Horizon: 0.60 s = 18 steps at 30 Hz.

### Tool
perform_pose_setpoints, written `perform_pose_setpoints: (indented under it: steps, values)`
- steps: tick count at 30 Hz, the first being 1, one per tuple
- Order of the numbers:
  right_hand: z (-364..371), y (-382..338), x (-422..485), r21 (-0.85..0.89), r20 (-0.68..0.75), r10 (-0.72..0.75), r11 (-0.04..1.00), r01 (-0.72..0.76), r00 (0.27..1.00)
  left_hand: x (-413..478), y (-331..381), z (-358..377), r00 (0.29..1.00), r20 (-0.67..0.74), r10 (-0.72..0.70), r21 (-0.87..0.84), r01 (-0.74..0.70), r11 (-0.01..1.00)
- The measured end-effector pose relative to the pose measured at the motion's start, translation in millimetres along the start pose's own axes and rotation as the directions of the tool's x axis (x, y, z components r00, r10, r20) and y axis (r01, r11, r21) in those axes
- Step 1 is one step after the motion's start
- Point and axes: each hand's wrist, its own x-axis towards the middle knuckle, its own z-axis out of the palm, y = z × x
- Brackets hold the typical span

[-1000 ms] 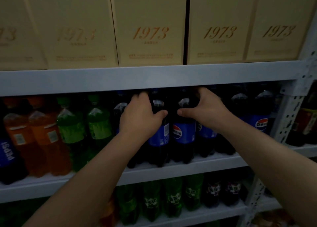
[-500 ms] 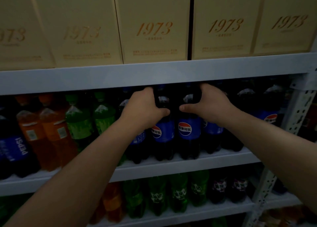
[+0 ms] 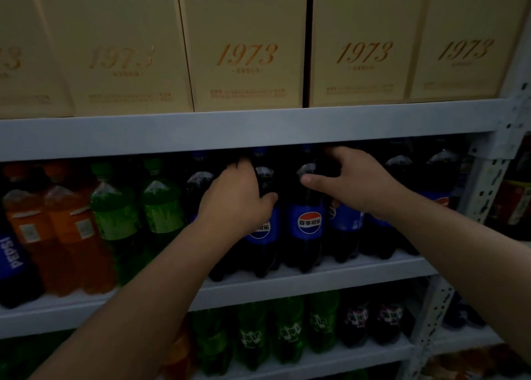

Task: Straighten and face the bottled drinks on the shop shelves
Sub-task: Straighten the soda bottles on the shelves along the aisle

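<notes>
Left hand (image 3: 238,198): it grips the shoulder of the nearer cola bottle (image 3: 260,236). The fingers are curled round the bottle's far side and the thumb is clamped on its front.
Nearer cola bottle: full of dark drink, standing upright on the middle shelf (image 3: 359,273). Its blue label faces forward, with the round logo half hidden under the wrist.
Right hand (image 3: 353,181): it holds the logo-forward cola bottle (image 3: 309,236) at the shoulder. The thumb is laid across the front and the fingers are curled up into the shadow by the neck.
Logo-forward cola bottle: dark drink, blue cap, upright just beside the other held bottle. Its red, white and blue badge is square to the aisle.
More cola bottles (image 3: 399,172): they stand to the right along the same shelf, with dark contents and labels partly hidden by the forearm.
Green drink bottles (image 3: 161,207): two are on the left of the colas, filled to the shoulder.
Orange drink bottles (image 3: 71,230): two stand further left, touching each other.
Pepsi bottle (image 3: 13,253): at the far left edge it leans, and its lettering runs sideways.
Cream boxes (image 3: 247,49): a row stands on the upper shelf (image 3: 201,132), each printed 1973 in gold. What is inside them cannot be seen.
Lower shelf bottles (image 3: 287,330): green ones stand in a row, with dark bottles (image 3: 356,319) to their right.
Shelving: pale grey metal boards with a perforated upright (image 3: 482,184) on the right.
Room: dim, with the bottle tops sunk in shade under the shelf lip.
</notes>
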Motion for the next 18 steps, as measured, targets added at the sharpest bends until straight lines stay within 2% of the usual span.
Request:
perform_pose_setpoints:
  steps: [3, 5, 7, 9, 11, 14, 16, 18]
  values:
    - [11.6, 3.1, 7.7, -0.202, -0.078, -0.010, 0.979, -0.005, 0.997, -1.4, -0.5, 0.0, 0.998, -0.058, -0.011, -0.021, 0.010, 1.000]
    - [13.4, 4.4, 8.9, -0.238, -0.063, -0.026, 0.971, 0.010, 0.998, -3.4, -2.0, 1.0, 0.996, -0.093, -0.016, -0.031, 0.013, 0.999]
    - [8.4, 8.1, 0.4, -0.243, -0.088, -0.129, 0.964, 0.104, 0.988, -5.7, -5.4, 1.1, 0.993, -0.116, -0.019, -0.038, 0.015, 0.999]
    - [1.4, 18.7, -12.3, -0.356, -0.269, -0.297, 0.914, 0.192, 0.916, -8.4, -9.3, -0.4, 0.993, -0.112, -0.026, -0.055, 0.020, 0.998]
    - [-3.9, 28.3, -20.8, -0.547, -0.416, -0.338, 0.835, 0.065, 0.844, -12.3, -12.6, -2.3, 0.995, -0.102, -0.009, -0.060, 0.002, 0.998]
    - [-5.8, 35.3, -16.2, -0.611, -0.456, -0.151, 0.769, -0.185, 0.877, -22.0, -16.8, -7.4, 0.990, -0.132, 0.056, -0.088, -0.068, 0.994]
    - [-8.4, 35.9, -6.7, -0.536, -0.423, -0.018, 0.811, -0.234, 0.906, -31.2, -22.5, -14.1, 0.971, -0.224, 0.081, -0.085, -0.102, 0.991]
    - [-15.1, 37.7, 1.8, -0.427, -0.386, 0.054, 0.874, -0.230, 0.921, -37.5, -32.5, -21.2, 0.941, -0.328, 0.084, -0.043, -0.103, 0.994]
